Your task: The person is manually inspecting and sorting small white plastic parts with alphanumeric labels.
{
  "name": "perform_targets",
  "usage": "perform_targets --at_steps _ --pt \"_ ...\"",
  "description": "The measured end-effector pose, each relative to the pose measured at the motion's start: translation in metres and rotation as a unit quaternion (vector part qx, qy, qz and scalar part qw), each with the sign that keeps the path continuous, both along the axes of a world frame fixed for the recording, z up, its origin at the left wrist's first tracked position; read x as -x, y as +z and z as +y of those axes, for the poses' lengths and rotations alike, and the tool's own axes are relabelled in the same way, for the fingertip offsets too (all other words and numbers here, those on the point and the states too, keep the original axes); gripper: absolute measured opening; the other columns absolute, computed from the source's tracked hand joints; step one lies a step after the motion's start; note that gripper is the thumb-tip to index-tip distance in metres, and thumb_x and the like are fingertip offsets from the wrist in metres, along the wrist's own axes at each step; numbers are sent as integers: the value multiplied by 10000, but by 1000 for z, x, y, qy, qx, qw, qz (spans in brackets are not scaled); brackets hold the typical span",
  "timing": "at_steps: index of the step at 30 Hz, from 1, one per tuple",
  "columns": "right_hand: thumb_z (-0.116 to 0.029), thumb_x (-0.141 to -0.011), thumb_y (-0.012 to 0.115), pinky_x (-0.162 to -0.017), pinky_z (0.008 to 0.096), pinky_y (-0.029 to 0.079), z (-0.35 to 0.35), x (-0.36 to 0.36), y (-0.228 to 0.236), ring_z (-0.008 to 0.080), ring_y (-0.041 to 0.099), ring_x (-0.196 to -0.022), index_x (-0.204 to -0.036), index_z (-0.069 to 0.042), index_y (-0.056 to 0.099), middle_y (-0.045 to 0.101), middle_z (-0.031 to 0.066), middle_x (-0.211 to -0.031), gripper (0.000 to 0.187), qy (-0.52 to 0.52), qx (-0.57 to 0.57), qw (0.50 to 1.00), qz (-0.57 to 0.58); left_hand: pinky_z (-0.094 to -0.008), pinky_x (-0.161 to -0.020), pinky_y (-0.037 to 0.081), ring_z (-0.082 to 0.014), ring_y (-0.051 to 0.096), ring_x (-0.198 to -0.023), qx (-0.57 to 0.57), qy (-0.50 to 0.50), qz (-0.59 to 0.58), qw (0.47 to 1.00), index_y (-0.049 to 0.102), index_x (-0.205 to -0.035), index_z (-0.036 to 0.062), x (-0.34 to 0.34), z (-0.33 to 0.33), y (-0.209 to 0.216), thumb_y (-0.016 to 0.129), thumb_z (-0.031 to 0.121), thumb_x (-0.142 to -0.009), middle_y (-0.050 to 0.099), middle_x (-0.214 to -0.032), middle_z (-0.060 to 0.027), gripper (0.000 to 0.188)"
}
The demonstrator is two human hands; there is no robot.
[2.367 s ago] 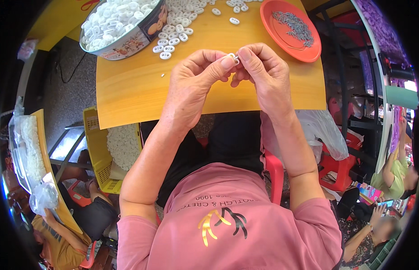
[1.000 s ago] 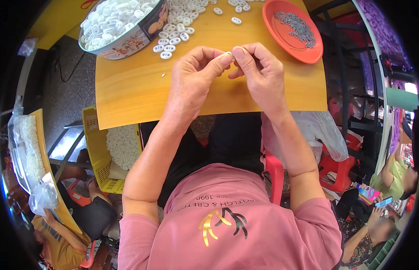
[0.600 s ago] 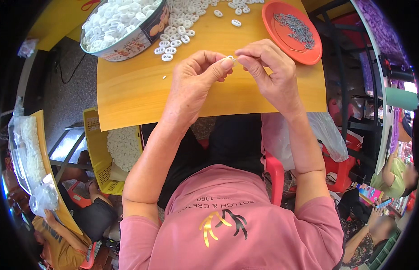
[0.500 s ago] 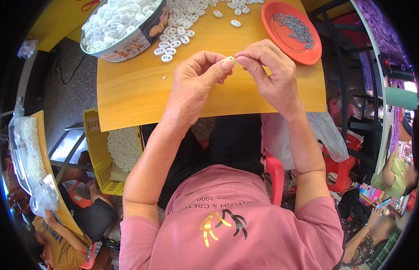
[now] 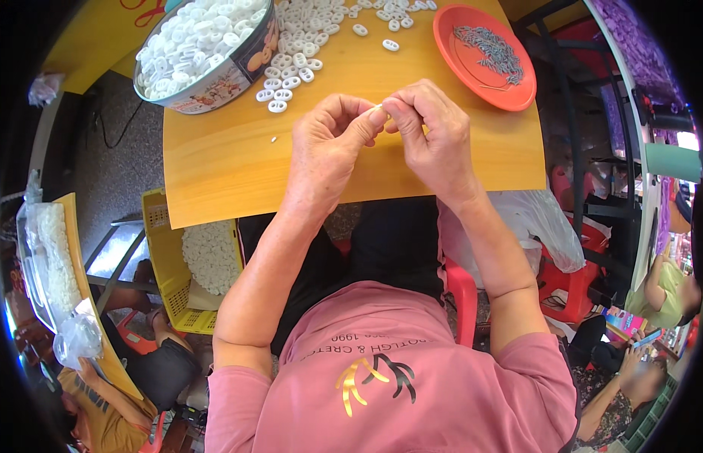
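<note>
Above the wooden table [image 5: 238,170], the fingertips of both my hands meet. My left hand [image 5: 325,147] is closed in a pinch on a small white plastic piece [image 5: 379,108], of which only a sliver shows between the fingers. My right hand [image 5: 434,143] is also closed, thumb and forefinger pressed together against it; whatever they grip is hidden. Loose white oval pieces with two holes [image 5: 277,106] lie beyond my left hand. Small grey metal parts [image 5: 493,53] are heaped on a red plate [image 5: 521,98] beyond my right hand.
At the far left a printed tin [image 5: 215,97] is heaped with white pieces. A yellow crate [image 5: 161,249] holding more white pieces stands below the table's left side. Clear plastic bags [image 5: 540,226] hang at the right by a red chair [image 5: 462,298]. Other people sit at both sides.
My right hand has come slightly left and nearer to me, its fingertips now against the left ones. The white piece between them is more covered than before.
</note>
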State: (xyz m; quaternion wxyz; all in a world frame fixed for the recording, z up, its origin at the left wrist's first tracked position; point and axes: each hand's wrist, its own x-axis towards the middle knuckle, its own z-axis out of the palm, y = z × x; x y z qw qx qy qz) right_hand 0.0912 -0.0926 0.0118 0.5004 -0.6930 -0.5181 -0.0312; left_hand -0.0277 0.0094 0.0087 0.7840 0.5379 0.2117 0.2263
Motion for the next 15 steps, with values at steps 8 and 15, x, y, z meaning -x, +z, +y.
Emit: perform_targets --at_steps 8,15 --pt "-24 -855 681 -577 360 493 -4 -14 20 298 614 -691 -862 5 596 598 118 -787 90 65 -3 996 -68 -225 -690 460 -72 551 -734 14 -24 8 1000 643 -947 -8 4 5 6 702 201 -920 616 -799 -4 218" --pt "-16 -853 678 -557 364 474 -5 -8 18 293 588 -655 -854 2 586 575 117 -753 93 51 5 995 -81 -250 -729 460 -104 563 -768 11 -32 -2 999 645 -948 1 3 0 4 704 173 -915 621 -831 -24 185"
